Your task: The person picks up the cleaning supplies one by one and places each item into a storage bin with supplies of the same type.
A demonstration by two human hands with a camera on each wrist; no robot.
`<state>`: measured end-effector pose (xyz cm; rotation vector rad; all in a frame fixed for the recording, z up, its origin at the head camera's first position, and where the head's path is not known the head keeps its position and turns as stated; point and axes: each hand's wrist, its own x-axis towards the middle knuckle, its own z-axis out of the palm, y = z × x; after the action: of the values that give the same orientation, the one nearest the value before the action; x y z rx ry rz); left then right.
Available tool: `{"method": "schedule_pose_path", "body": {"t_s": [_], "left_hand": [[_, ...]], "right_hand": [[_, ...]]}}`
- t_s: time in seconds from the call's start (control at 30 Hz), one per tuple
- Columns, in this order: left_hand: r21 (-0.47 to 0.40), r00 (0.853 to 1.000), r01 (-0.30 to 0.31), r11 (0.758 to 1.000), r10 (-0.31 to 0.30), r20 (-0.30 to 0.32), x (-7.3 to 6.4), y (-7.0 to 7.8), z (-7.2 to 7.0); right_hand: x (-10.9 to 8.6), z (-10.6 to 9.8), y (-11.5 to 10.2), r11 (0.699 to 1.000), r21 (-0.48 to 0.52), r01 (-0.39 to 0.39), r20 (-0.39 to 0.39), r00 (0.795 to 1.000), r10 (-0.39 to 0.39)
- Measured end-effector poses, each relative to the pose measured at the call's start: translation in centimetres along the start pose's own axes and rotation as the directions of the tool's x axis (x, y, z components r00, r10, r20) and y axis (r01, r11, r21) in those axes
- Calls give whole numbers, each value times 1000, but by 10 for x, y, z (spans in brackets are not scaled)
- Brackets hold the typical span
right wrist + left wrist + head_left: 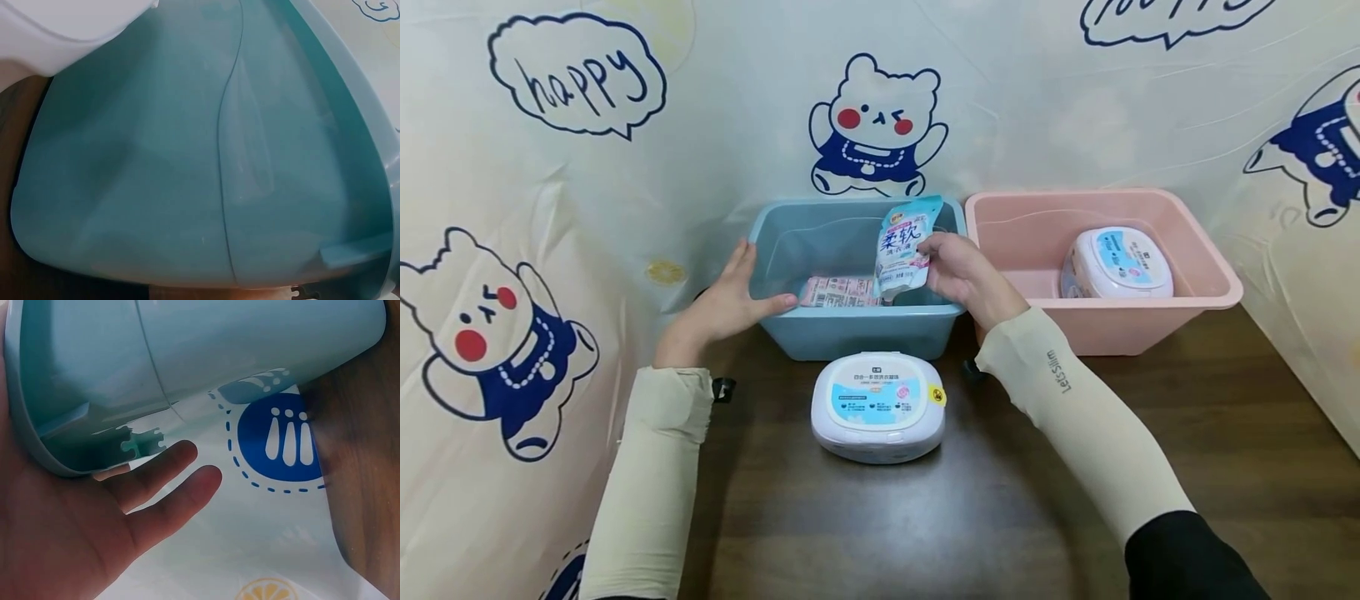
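My left hand [722,300] rests against the left end of the blue bin [857,333], thumb stretched along the front rim and fingers spread. In the left wrist view, straight fingers [181,494] extend beneath the bin's rim. Over the bin's right part, my right hand [958,271] pinches the right edge of a blue-and-white laundry detergent pouch [902,242], held upright with its printed face toward me. A pink printed pack [838,292] lies inside the bin, partly behind the front rim. The right wrist view shows the bin's side wall [175,162] but not that hand.
A white lidded box [876,417] with a blue label stands on the brown table [880,533] in front of the blue bin. On the right, a pink bin [1105,325] holds a similar white box [1120,258]. A bear-print cloth [715,83] hangs behind.
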<state>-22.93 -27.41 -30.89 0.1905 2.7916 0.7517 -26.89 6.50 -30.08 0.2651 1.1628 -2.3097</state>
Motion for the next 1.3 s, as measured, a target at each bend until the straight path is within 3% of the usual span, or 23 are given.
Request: {"method": "schedule_pose_path", "body": {"t_s": [0.43, 0.87, 1.3], "left_hand": [[13, 1000, 3, 1000, -3, 3, -1, 0, -1], [14, 1000, -7, 1000, 7, 2, 0, 0, -2], [12, 1000, -8, 1000, 8, 4, 1, 0, -2]], "right_hand": [[3, 2, 1, 995, -96, -21, 10, 1000, 22], [5, 5, 2, 986, -167, -24, -54, 998, 15], [7, 6, 2, 975, -213, -58, -71, 996, 44]]}}
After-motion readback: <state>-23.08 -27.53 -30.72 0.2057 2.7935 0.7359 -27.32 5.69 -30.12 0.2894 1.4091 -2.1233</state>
